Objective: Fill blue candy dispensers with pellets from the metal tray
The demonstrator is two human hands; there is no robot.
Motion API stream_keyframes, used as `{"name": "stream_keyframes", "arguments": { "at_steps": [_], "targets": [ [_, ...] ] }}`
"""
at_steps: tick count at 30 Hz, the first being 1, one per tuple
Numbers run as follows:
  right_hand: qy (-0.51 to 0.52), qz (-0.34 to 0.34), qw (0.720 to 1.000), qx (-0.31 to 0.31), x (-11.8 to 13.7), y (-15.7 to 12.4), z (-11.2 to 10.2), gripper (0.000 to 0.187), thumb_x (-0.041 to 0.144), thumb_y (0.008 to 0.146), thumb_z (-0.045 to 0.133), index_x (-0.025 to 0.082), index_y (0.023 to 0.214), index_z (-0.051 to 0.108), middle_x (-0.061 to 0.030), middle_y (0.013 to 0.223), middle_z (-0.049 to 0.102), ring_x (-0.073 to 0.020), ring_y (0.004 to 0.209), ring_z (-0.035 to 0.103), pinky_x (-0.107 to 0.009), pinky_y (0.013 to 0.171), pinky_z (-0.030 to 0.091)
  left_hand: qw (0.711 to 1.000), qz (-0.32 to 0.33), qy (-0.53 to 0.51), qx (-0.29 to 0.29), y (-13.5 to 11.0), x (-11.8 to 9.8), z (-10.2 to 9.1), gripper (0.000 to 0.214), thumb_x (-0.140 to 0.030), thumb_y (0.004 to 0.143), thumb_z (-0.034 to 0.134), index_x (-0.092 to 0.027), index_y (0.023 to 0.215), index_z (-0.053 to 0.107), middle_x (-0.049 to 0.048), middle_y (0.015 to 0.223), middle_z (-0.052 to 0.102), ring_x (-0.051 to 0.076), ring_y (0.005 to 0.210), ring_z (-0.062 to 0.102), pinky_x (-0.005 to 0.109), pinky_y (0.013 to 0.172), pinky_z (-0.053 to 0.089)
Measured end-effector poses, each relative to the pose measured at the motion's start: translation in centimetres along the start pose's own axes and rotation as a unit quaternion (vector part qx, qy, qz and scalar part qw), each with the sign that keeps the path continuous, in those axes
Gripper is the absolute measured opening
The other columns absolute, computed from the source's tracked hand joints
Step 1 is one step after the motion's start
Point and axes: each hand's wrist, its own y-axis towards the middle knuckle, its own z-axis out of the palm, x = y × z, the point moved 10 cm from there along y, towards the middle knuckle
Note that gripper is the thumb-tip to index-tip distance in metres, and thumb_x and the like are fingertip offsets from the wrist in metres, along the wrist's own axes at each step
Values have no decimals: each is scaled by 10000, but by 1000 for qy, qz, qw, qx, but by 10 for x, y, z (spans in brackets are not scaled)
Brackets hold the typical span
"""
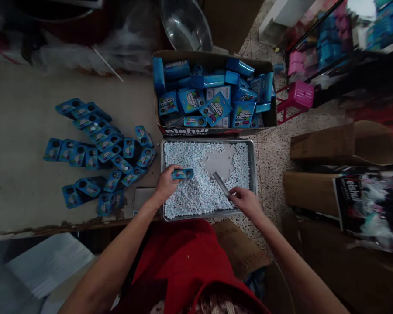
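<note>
My left hand (pixel 167 185) grips a small blue candy box (pixel 183 173) with a dark round hole in its top face, above the left half of a metal tray (pixel 254 174). Small white, pellet-like candies (pixel 193 203) cover most of the tray; a bare patch shows toward the upper right. Between the fingers of my right hand (pixel 245 201) is a narrow grey metal strip (pixel 220 183). It slants over the candies, its far end near the bare patch. Whether it is flat or trough-shaped I cannot tell.
Several similar blue boxes (pixel 109 152) stand grouped on the table at left. Behind the tray, a cardboard carton (pixel 216 131) holds many more. A metal bowl (pixel 186 26) sits farther back. To the right are a pink stool (pixel 300 94) and brown cartons (pixel 309 194).
</note>
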Motion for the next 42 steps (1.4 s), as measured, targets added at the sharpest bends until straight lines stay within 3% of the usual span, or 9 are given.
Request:
{"name": "stream_keyframes", "arguments": {
  "at_steps": [4, 11, 16, 19, 27, 31, 35, 39, 42],
  "targets": [
    [-197, -4, 980, -39, -40, 8, 41, 280, 214, 962, 508, 221, 1021, 781, -102, 880, 758, -224, 812, 656, -296, 660, 333, 997, -44, -59, 1, 0, 13, -3, 355, -183, 710, 734, -215, 1061, 690, 46, 1050, 733, 220, 972, 688, 380, 939, 543],
    [-36, -56, 997, -39, -1, 62, 96, 277, 230, 970, 532, 218, 1081, 785, -78, 986, 783, -208, 890, 678, -260, 747, 401, 987, -96, -126, 15, -17, 21, 0, 420, -240, 716, 777, -196, 1117, 661, 63, 1098, 736, 204, 974, 697, 355, 927, 560],
    [115, -75, 991, -5, 1, 56, 65, 288, 402, 908, 632, 191, 1006, 802, -2, 710, 719, -166, 663, 612, -235, 626, 389, 998, -52, -4, -28, -20, 6, -27, 365, -202, 730, 749, -221, 1089, 689, 58, 1092, 734, 232, 1002, 686, 415, 976, 539],
    [179, -114, 976, 44, 25, 41, 34, 271, 411, 846, 691, 195, 945, 822, -5, 738, 735, -162, 686, 603, -239, 632, 390, 997, 7, 71, -25, -16, -12, -25, 304, -184, 760, 715, -226, 1061, 703, 65, 1066, 723, 253, 1022, 675, 437, 971, 533],
    [-79, -175, 980, 60, 148, 25, -20, 115, 211, 735, 696, 232, 749, 808, -9, 603, 651, -122, 552, 455, -285, 569, 234, 996, 57, 72, 12, -22, -27, 11, 361, -70, 752, 653, -220, 1079, 681, 65, 1094, 690, 252, 1074, 644, 429, 991, 515],
    [-159, -179, 970, 37, 169, 7, -41, 88, 239, 756, 678, 239, 744, 765, -39, 665, 675, -154, 585, 478, -305, 571, 211, 999, 17, 35, -6, -26, -18, 10, 346, -45, 707, 666, -203, 1015, 681, 57, 1039, 684, 240, 1026, 657, 413, 957, 533],
    [-124, -151, 981, -4, 102, 7, -55, 155, 345, 847, 611, 285, 868, 753, -30, 701, 703, -204, 642, 590, -303, 580, 281, 999, -36, -11, -35, -30, -23, -38, 352, -105, 748, 685, -210, 1083, 657, 51, 1043, 706, 215, 956, 678, 368, 895, 555],
    [-23, -48, 999, -11, -19, 19, -17, 278, 471, 916, 507, 285, 912, 714, -34, 641, 692, -252, 614, 651, -316, 578, 375, 988, 15, 13, -154, -2, -68, -153, 390, -226, 790, 734, -229, 1167, 637, 48, 1128, 696, 212, 1020, 670, 346, 944, 546],
    [-91, -1, 993, -73, -81, 13, 17, 302, 435, 961, 451, 293, 990, 716, -78, 715, 725, -293, 665, 699, -338, 564, 372, 967, 71, 91, -228, 64, -90, -232, 461, -212, 730, 769, -218, 1166, 620, 51, 1160, 678, 227, 1089, 647, 374, 1037, 501]
  ]
}}
